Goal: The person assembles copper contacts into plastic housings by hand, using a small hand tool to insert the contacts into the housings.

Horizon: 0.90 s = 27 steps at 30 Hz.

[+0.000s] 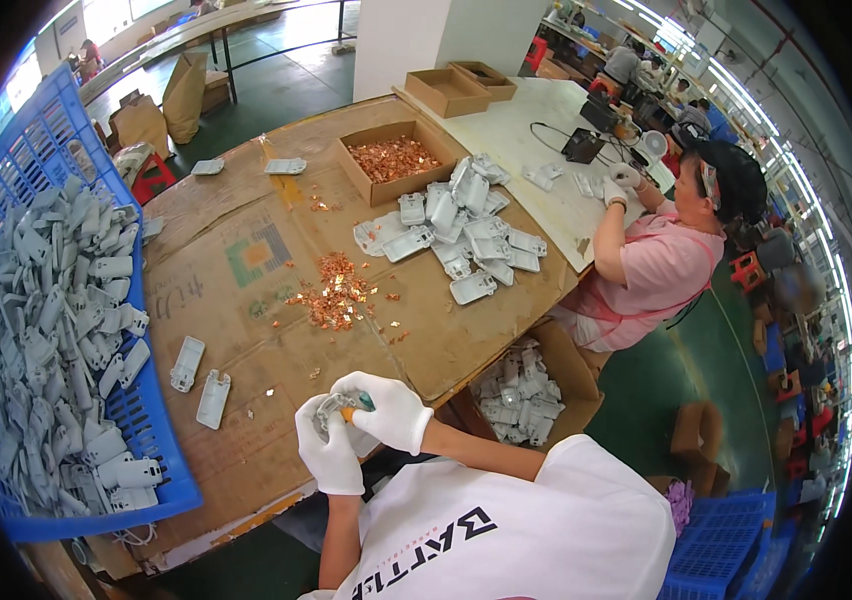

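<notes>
1. The left hand, in a white glove, grips a grey shell near the table's front edge; its fingers wrap the lower side.
2. The right hand, also gloved, closes around a small green item and presses up against the same shell. An orange bit shows between the hands; what it is, I cannot tell.
3. The shell looks like thin moulded plastic: probably light and stiff, a little slippery under fabric gloves, with small end tabs that might snap. The long side edges seem the safest hold.
4. Two similar loose shells lie to the left on the cardboard-covered table; beyond the hands is a loose heap of copper-coloured pieces.
5. A blue basket at the left is heaped with grey shells, jumbled at all angles.
6. A shallow cardboard box holds many copper-coloured pieces, beside a shell pile.
7. Below the table's right edge, an open carton contains more pale shells, near a co-worker in pink.
</notes>
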Each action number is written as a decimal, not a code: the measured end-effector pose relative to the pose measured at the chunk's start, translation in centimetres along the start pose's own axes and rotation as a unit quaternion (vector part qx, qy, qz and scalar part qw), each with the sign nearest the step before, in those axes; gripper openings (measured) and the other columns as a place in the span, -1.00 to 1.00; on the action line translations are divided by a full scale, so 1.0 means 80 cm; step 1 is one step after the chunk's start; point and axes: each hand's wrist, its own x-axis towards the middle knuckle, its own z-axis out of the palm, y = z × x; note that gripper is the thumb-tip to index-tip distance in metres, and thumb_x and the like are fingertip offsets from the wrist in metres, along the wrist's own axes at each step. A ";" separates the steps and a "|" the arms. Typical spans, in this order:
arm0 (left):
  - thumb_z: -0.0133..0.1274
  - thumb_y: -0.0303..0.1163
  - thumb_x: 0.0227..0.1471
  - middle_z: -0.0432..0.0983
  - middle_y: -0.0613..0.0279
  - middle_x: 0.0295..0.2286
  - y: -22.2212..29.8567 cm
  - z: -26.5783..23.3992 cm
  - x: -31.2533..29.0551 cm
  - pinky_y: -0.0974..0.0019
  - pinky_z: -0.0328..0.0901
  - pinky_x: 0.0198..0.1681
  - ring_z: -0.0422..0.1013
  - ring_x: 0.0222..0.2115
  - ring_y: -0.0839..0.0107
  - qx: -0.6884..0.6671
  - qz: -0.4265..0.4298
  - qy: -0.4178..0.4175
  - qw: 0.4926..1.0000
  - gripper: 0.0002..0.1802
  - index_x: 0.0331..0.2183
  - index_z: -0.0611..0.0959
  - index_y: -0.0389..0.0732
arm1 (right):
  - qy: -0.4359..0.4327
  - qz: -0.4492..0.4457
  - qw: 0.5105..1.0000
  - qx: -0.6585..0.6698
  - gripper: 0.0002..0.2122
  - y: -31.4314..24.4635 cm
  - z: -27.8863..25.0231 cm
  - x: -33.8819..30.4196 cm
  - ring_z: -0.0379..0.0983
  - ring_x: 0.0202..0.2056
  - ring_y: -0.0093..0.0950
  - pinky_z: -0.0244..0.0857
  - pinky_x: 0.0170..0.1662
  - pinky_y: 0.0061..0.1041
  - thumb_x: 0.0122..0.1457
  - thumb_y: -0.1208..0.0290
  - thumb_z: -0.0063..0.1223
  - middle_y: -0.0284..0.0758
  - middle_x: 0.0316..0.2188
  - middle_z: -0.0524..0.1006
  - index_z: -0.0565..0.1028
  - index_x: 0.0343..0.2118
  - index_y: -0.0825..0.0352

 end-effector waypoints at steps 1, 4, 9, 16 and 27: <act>-0.12 -0.63 0.03 0.46 0.20 -0.25 0.000 -0.002 0.001 0.38 0.28 -0.08 0.39 -0.23 0.45 -0.008 -0.007 0.000 1.000 -0.73 -0.17 0.49 -0.35 | -0.004 -0.012 1.000 0.000 -0.71 0.001 0.000 -0.001 0.51 -0.28 -0.41 0.37 -0.16 -0.49 0.03 0.54 0.07 -0.24 -0.31 0.56 0.47 -0.12 0.30; -0.09 -0.62 0.05 0.46 0.21 -0.28 -0.014 -0.014 0.007 0.40 0.30 -0.10 0.40 -0.23 0.46 -0.066 -0.042 0.009 0.997 -0.76 -0.18 0.50 -0.34 | -0.002 -0.047 0.999 -0.011 -0.75 -0.024 -0.005 -0.009 0.49 -0.32 -0.40 0.35 -0.22 -0.48 0.06 0.50 0.09 -0.25 -0.35 0.53 0.48 -0.16 0.31; -0.12 -0.53 0.12 0.49 0.10 -0.27 -0.004 -0.012 0.002 0.32 0.41 -0.25 0.47 -0.36 0.38 -0.205 -0.118 -0.066 0.969 -0.70 -0.08 0.43 -0.29 | 0.018 -0.276 0.961 0.014 -0.82 -0.044 -0.033 -0.038 0.36 -0.52 -0.22 0.24 -0.44 -0.41 0.18 0.36 -0.09 -0.23 -0.54 0.40 0.41 -0.50 0.34; -0.13 -0.55 0.12 0.52 0.04 -0.34 0.029 -0.004 -0.021 0.33 0.44 -0.41 0.49 -0.49 0.37 -0.245 -0.215 -0.139 0.935 -0.68 -0.04 0.42 -0.30 | -0.158 -0.518 0.836 0.081 -0.74 -0.064 -0.021 -0.056 0.22 -0.65 -0.34 0.05 -0.61 -0.38 -0.32 0.22 0.16 -0.38 -0.67 0.23 0.31 -0.67 0.21; -0.25 -0.57 0.18 0.50 -0.01 -0.30 0.045 -0.010 -0.034 0.31 0.46 -0.36 0.50 -0.43 0.39 -0.288 -0.191 -0.134 0.929 -0.72 -0.05 0.34 -0.22 | -0.190 -0.502 0.844 0.002 -0.70 -0.063 -0.020 -0.049 0.27 -0.63 -0.34 0.09 -0.62 -0.40 -0.54 0.20 -0.05 -0.35 -0.62 0.31 0.35 -0.64 0.25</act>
